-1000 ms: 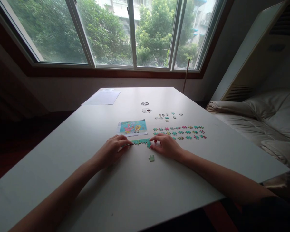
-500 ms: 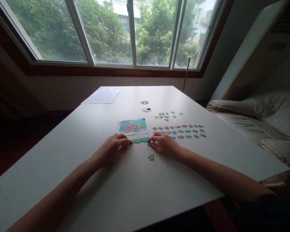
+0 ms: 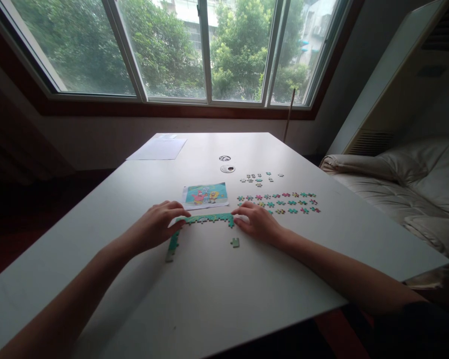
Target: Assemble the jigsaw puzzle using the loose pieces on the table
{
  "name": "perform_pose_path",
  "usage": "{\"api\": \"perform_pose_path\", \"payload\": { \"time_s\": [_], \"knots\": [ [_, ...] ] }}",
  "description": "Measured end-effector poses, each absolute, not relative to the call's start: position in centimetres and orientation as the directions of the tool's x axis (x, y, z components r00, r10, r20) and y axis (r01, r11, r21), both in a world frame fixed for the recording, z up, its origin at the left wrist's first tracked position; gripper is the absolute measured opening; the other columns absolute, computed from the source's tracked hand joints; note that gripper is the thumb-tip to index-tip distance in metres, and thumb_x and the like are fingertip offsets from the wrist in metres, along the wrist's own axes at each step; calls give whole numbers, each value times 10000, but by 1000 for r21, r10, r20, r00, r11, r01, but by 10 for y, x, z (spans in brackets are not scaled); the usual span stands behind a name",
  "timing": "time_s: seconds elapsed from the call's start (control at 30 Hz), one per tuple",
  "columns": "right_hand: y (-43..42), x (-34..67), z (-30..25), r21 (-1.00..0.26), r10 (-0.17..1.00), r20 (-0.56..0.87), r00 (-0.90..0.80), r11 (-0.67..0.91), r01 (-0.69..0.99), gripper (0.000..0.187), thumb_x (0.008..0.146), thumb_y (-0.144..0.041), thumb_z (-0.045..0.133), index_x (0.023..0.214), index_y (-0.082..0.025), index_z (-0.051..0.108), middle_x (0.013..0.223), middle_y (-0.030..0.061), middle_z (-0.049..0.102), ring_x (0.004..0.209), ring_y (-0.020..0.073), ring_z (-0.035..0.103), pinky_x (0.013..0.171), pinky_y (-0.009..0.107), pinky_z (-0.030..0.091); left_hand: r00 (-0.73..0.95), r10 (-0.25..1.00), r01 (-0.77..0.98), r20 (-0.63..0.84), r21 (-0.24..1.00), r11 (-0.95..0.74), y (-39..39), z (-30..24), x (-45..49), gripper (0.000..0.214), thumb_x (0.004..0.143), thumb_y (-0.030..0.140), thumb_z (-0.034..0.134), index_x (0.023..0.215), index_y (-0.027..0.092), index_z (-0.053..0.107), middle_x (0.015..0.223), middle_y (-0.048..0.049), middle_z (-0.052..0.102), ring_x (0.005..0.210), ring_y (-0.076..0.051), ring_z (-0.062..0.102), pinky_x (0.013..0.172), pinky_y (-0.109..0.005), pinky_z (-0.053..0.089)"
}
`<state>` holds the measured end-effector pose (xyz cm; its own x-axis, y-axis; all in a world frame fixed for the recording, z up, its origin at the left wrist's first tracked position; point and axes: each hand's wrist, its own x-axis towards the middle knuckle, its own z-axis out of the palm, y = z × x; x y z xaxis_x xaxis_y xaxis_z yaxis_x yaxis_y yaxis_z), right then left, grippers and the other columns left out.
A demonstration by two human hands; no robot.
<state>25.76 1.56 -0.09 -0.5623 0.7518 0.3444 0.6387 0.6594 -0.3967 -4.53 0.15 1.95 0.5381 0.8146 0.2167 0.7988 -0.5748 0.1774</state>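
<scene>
Two bare hands at a part-built jigsaw border on a white tabletop point(image 3: 194, 304). Nearest lies the loose end of the left leg point(image 3: 173, 243), a run of green edge pieces slanting toward the near side. A single green jigsaw piece point(image 3: 235, 243) lies apart, just nearer than the right corner, with open table around it, so that its outline reads plainly. The joined border strip point(image 3: 209, 218) crosses from left to right beyond it, flat on the table, its straight edge far and its toothed edge near; a short leg turns nearward at the right end. The left hand point(image 3: 157, 222) is at the left corner and the right hand point(image 3: 256, 222) at the right corner, well apart from each other. This placing at the two ends would suit keeping the linked row straight. Thumb and fingers bend toward the strip; whether they pinch it or merely rest on it cannot be told at this scale.

Just beyond the strip lies a printed cartoon picture point(image 3: 205, 195), face up and readily seen from the near side, presumably as a guide. To its right, loose jigsaw pieces point(image 3: 292, 203) are spread in three rows, apparently so that each can be seen singly. A smaller, looser cluster of pieces point(image 3: 258, 180) lies farther off. Both groups rest directly on the tabletop, with no box or tray about them. Farther still are two round discs point(image 3: 227, 169) and, at far left, white paper sheets point(image 3: 157, 149); a window point(image 3: 164, 60) stands behind.
</scene>
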Motion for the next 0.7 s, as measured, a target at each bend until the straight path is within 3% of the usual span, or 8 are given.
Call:
{"api": "perform_pose_path", "payload": {
  "time_s": [0.23,0.47,0.7],
  "knots": [
    [14,256,1,-383,759,319,-567,651,656,237,857,-275,538,1031,-188,673,980,69,628,824,161,609,765,280,454,509,858,818,68,273,-507,0,30,-75,480,738,565,625,1116,268,641,1106,-78,612,1003,-261,563,851,-331,472],
    [14,255,1,-377,769,309,-559,639,671,246,840,-322,563,1015,-188,672,985,65,628,843,172,607,768,285,453,499,864,845,-75,262,-465,-3,33,-73,584,660,642,646,1130,295,626,1146,-67,579,1081,-284,510,933,-364,424],
    [14,255,0,-373,766,315,-560,643,669,233,834,-303,567,1014,-192,665,991,66,626,864,176,603,779,285,448,488,867,851,-97,274,-448,-4,32,-72,582,649,623,662,1135,306,611,1148,-67,562,1086,-287,494,933,-371,411]
  ]
}}
